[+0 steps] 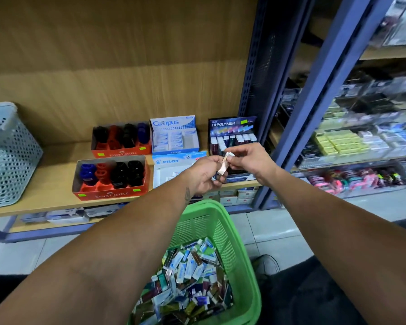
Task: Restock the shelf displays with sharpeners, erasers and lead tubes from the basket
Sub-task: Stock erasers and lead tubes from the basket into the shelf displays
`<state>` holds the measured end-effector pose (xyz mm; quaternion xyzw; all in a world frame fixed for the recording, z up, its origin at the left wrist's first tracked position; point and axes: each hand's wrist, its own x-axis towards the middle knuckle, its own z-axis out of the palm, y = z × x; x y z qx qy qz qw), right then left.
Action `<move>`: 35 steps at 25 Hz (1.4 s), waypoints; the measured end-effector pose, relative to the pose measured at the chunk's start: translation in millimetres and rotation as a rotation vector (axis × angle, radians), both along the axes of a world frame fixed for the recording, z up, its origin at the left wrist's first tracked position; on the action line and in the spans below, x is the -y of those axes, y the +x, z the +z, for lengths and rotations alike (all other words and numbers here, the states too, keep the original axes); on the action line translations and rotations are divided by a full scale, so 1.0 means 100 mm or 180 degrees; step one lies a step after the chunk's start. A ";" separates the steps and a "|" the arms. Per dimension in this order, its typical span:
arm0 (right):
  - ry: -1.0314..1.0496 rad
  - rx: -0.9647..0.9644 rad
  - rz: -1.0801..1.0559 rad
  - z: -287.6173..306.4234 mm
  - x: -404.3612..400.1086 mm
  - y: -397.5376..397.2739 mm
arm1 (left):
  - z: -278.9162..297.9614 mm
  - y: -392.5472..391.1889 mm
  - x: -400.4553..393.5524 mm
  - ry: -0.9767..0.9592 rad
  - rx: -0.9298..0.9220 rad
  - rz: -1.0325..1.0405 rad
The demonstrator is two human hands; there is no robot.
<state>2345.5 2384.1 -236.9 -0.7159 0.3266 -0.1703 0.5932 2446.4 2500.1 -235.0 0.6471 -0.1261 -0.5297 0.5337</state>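
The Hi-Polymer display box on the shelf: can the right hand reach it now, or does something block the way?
Probably yes. The right hand hovers just in front of the Hi-Polymer display box with nothing between them. It is busy, though: with the left hand it pinches a small tube.

Matt wood-grain shelf (56,191); perforated painted metal upright (253,73); glossy green plastic basket (234,238); printed cardboard Faber-Castell sharpener box (110,194); pale perforated plastic basket (10,158)

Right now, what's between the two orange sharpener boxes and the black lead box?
Head view: the Campus eraser box behind and the Pilot box in front.
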 end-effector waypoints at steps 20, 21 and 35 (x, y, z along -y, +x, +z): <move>-0.1868 -0.1015 0.0118 0.17 0.58 0.96 | -0.28 0.56 0.45 -0.0053 0.1576 0.0779; -0.1901 -0.1121 0.0129 0.16 0.59 0.96 | -0.29 0.57 0.44 -0.0031 0.1557 0.0782; -0.2622 -0.1837 0.0553 0.15 0.48 1.09 | -0.31 0.63 0.37 0.0272 0.1112 0.0405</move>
